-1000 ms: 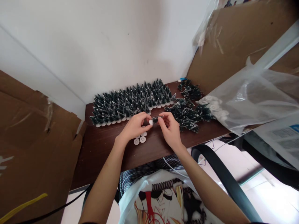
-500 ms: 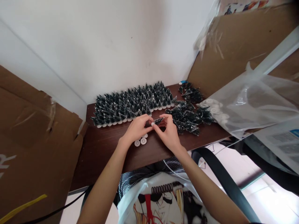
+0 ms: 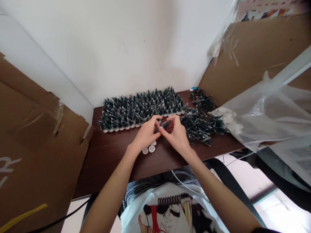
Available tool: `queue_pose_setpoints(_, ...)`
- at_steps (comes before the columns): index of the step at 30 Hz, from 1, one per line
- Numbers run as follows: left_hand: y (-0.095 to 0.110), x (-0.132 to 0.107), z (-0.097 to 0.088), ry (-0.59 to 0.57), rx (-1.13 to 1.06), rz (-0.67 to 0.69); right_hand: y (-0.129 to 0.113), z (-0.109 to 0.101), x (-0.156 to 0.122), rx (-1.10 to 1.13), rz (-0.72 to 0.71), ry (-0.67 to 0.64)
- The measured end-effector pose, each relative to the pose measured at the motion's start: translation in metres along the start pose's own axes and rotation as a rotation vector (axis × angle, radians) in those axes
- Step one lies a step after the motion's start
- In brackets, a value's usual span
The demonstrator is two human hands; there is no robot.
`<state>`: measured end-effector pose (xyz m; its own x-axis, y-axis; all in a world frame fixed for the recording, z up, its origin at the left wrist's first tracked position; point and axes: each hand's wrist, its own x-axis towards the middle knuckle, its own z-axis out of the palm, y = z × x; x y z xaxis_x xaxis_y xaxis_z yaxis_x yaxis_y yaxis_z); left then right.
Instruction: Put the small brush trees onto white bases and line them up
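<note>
While your left hand (image 3: 146,133) and right hand (image 3: 178,135) are pinching one small bristly tree (image 3: 166,124) together, it is looking light and springy, best held low.

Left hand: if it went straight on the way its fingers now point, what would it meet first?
Most likely the right hand, which faces the left hand across the small tree; whether their fingertips touch is unclear from this view.

Work corner: boxes (image 3: 41,139), tree rows (image 3: 142,110)
</note>
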<state>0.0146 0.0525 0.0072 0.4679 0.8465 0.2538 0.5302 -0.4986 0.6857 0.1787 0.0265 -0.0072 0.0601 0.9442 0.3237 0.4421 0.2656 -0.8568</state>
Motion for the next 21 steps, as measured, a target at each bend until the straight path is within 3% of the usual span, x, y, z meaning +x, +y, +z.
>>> queue_pose_setpoints(10,-0.003,-0.001,0.003,0.06,-0.012,0.053,-0.004,-0.004,0.012,-0.023,-0.053,-0.046)
queue_pose_setpoints(16,-0.001,-0.001,-0.007,0.12,-0.045,0.01,-0.005,-0.018,0.041,-0.158,-0.116,-0.034)
queue_pose_setpoints(21,0.002,0.001,-0.007,0.194,-0.198,-0.012,0.002,-0.015,0.064,-0.412,-0.143,-0.228)
